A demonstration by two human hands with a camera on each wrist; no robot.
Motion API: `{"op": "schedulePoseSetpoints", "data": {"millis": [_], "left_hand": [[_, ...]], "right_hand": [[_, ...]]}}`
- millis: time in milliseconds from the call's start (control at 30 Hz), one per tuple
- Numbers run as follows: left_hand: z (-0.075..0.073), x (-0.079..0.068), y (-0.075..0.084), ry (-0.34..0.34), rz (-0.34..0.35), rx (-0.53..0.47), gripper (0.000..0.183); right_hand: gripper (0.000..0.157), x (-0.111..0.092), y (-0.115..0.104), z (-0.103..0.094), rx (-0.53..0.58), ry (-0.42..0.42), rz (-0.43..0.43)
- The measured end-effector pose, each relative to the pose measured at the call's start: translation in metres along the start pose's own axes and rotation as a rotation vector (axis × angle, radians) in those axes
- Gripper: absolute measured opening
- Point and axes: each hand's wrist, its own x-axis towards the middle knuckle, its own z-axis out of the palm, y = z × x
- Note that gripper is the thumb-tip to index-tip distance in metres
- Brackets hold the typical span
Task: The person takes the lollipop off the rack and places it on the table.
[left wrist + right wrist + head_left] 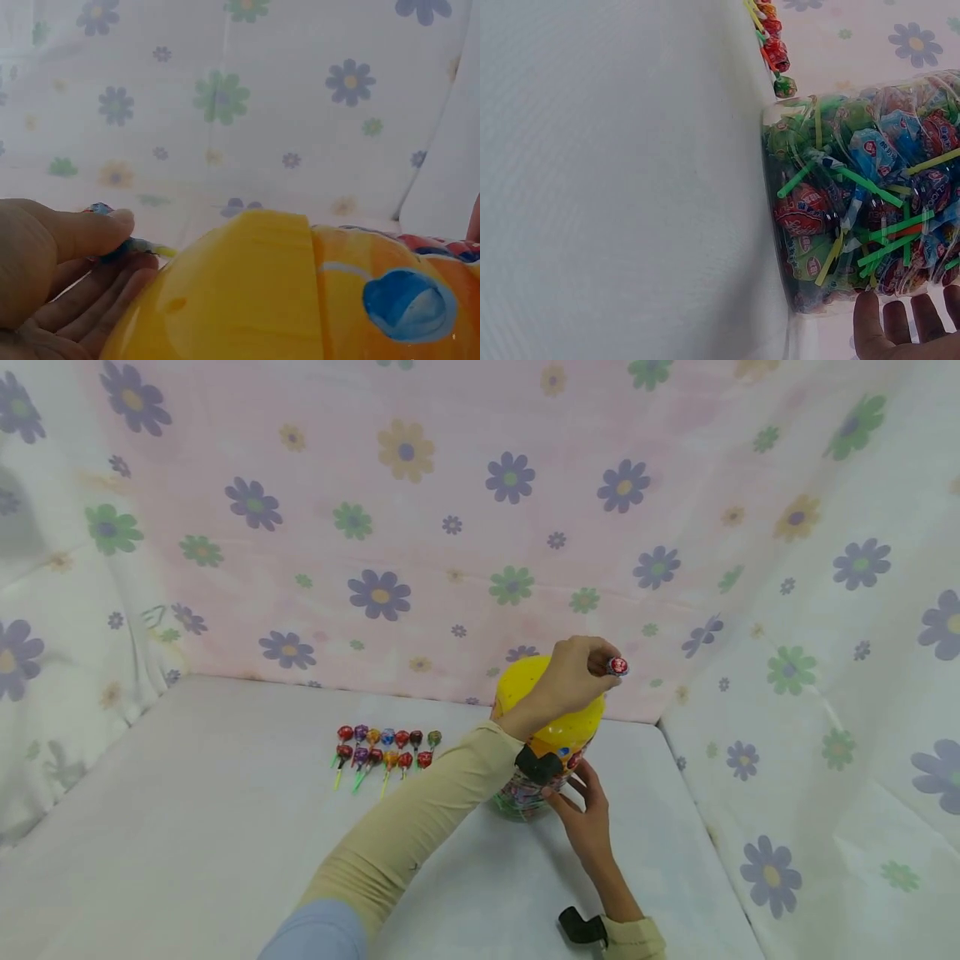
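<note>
A plastic jar of lollipops (525, 793) with a yellow lid (517, 681) stands on the table; wrapped sweets and coloured sticks fill its clear lower part. My left hand (573, 677) reaches across above the lid and pinches a lollipop (618, 666) between thumb and fingers. In the left wrist view this lollipop (131, 246) has a bluish wrapper and a yellow stick, its end beside the lid. Against the near right side of the jar rests my right hand (588, 818). Its fingers (866, 319) look fairly straight and spread, with tips at the clear wall.
To the left of the jar, lollipops (372, 757) lie in two rows on the white table (187, 827), sticks pointing towards me. Flower-patterned cloth (405, 527) hangs behind the table and at both sides.
</note>
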Motion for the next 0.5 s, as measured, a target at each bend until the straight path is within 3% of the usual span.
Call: {"op": "schedulePoseSetpoints", "data": {"millis": [133, 267, 400, 500], "left_hand": [[-0.003, -0.002, 0.003, 0.104, 0.099, -0.085, 0.026], [-0.015, -0.009, 0.009, 0.202, 0.21, -0.163, 0.029], [-0.032, -0.028, 0.006, 0.302, 0.246, -0.193, 0.031], [-0.045, -0.049, -0.005, 0.377, 0.253, -0.211, 0.032]], "right_hand": [[0.073, -0.001, -0.002, 0.001, -0.002, -0.007, 0.004], [0.072, 0.0, -0.001, 0.002, -0.016, -0.009, 0.004], [0.071, 0.0, 0.001, 0.003, -0.029, -0.005, 0.011], [0.071, -0.001, 0.001, 0.002, -0.037, -0.005, 0.018]]}}
